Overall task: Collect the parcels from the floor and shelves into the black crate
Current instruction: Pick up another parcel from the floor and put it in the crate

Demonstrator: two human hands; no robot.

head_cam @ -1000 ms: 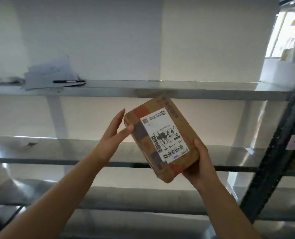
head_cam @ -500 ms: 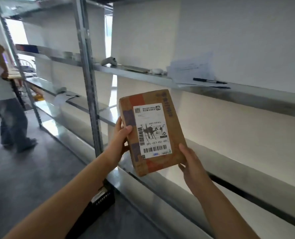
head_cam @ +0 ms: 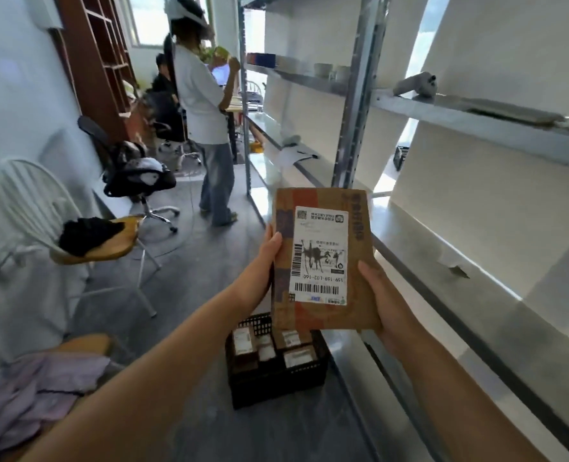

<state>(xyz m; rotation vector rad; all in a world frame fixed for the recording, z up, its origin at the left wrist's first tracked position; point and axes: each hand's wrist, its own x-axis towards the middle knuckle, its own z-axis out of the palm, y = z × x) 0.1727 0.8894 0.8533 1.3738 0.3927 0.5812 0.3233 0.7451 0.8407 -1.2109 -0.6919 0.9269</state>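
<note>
The left hand [head_cam: 263, 261] grips the left edge of the brown parcel [head_cam: 323, 261], thumb on its face. The parcel is upright above the near black crate [head_cam: 276, 385], which holds several parcels. The right hand [head_cam: 386, 301] clasps its lower right corner. Seemingly well along, with this one still to drop in. Whether the shelves [head_cam: 443, 261] at right hold more, I cannot tell.

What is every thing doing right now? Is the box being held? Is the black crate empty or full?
Parcel: held up in the air, label facing the camera, print upside down.
Left hand: grips the parcel's left edge.
Right hand: grips its lower right side.
Black crate: on the floor, open, partly filled.
Parcels in the crate: lying labels up.
Black cloth: lying on the chair seat.
</note>
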